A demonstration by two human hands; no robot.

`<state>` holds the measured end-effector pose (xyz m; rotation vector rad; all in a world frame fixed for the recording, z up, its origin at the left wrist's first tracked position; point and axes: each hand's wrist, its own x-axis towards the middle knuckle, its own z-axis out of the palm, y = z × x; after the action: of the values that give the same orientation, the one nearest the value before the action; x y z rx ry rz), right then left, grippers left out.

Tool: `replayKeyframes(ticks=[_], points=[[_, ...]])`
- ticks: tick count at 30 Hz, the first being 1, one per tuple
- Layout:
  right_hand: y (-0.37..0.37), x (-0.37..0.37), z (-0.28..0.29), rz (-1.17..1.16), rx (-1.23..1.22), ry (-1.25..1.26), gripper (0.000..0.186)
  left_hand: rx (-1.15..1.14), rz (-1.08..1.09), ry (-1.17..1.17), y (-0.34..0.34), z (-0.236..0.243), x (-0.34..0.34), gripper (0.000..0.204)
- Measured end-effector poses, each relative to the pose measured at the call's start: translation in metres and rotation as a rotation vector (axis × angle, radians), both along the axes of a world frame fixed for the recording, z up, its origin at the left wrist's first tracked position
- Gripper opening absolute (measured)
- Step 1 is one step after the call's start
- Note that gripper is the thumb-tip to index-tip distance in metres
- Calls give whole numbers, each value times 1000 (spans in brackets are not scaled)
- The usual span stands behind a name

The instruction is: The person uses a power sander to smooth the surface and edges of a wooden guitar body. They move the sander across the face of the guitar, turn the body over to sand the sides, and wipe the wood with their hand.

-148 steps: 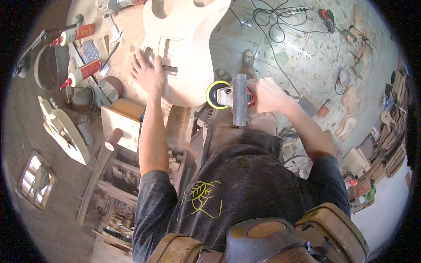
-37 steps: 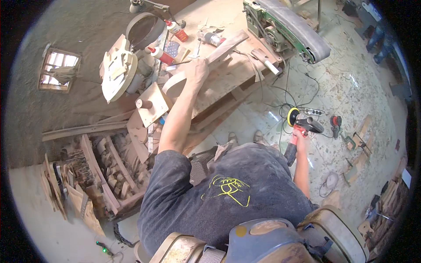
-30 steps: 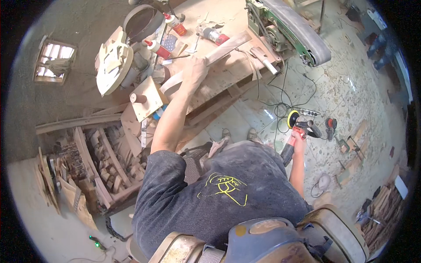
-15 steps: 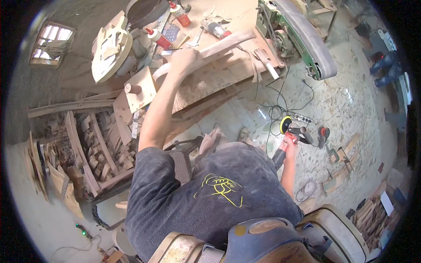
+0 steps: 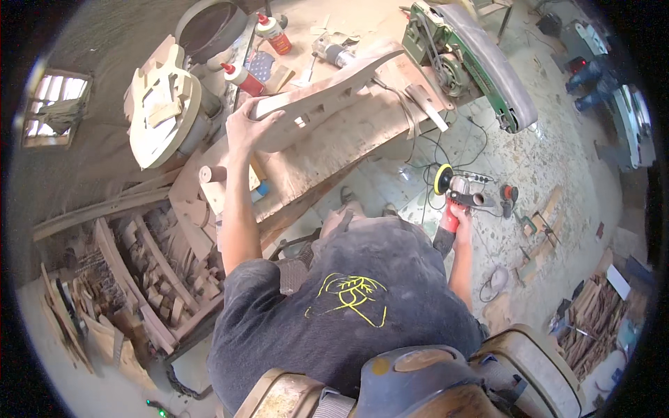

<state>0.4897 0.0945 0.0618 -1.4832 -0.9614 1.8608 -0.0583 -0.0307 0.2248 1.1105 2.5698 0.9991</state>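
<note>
Guitar body (image 5: 327, 97) now shows cutouts (image 5: 346, 93) hidden just before.

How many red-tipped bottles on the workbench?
2: the nearer bottle just beyond the left hand, the other bottle farther back on the workbench. Others could be hidden behind the held wooden piece.

Rocking a dark grey short-sleeved tee (image 5: 306, 341), pretty dusty tbh, with a bright yellow line drawing (image 5: 354, 298) on the front. Also sporting a scuffed blue-grey respirator (image 5: 411, 376) with boxy tan cartridges (image 5: 533, 369) and a grey strap (image 5: 336, 405). Down below, wearing dusty light-brown trousers (image 5: 346, 221) and darkish shoes (image 5: 346, 195).
</note>
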Motion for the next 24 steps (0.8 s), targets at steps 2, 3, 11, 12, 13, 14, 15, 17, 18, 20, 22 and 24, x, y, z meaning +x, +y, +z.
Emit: replayKeyframes(ticks=[2,3,11,12,13,14,15,17,18,20,22,24], points=[[-5,4,-24,-41,-27,74,48,45,-34,-55,3,-13,-3,52],[-8,-1,-26,-86,-16,190,49,72,-17,-50,1,-17,-3,53],[-22,-22,-41,-182,-64,297,51,277,-36,-90,-10,-43,-22,54],[-22,-23,-45,-188,-61,295,51,279,-42,-94,-10,-46,-25,54],[-23,-25,-49,-234,-60,290,51,295,-36,-143,-11,-49,-29,54],[-24,-25,-52,-280,-57,285,50,311,-30,-193,-11,-52,-32,54],[-25,-23,-54,-286,-53,284,50,314,-36,-195,-13,-54,-35,54],[-27,-35,-38,-210,-48,325,43,371,-32,-306,-19,-59,-41,54],[-27,-40,-35,-205,-43,328,43,377,-30,-303,-22,-70,-46,54],[-27,-43,-35,-282,-30,280,47,462,-74,-430,-30,-95,-55,55],[-27,-41,-34,-285,-6,242,50,434,-76,-455,-34,-104,-50,56],[-26,-48,-29,-274,17,206,54,573,-67,-598,-37,-117,-43,58]])
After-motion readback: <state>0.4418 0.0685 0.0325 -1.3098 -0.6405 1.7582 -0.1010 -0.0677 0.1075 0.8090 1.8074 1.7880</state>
